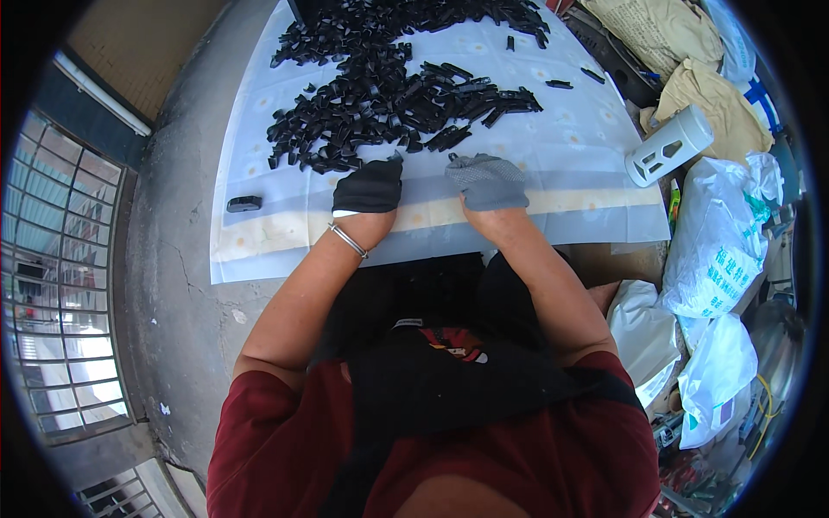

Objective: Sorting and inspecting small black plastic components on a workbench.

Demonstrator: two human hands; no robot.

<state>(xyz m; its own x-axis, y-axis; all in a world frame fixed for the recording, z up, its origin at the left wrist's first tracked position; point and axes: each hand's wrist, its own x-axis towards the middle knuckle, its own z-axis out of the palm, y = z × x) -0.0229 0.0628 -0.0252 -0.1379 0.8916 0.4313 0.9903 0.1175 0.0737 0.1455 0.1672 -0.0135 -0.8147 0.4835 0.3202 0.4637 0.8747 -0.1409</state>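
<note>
My left hand (pixel 370 186), in a black glove with a white cuff edge, is closed just above the near side of the table. A small dark tip shows at its fingertips, too small to name. To its right my right hand (pixel 489 182), in a grey glove, is closed too, with a dark bit at its fingertips that I cannot make out. Both hands are at the near edge of a large heap of small black plastic pieces (pixel 363 108). Longer black strips (pixel 466 95) lie at the heap's right side.
A pale flowered cloth (pixel 587 173) covers the table. One black object (pixel 243 204) lies apart at the left. At the right edge a white cylindrical container (pixel 669 145) leans on its side. White plastic sacks (pixel 717 233) and tan cloth (pixel 712 108) crowd the right. A barred window (pixel 65 276) is left.
</note>
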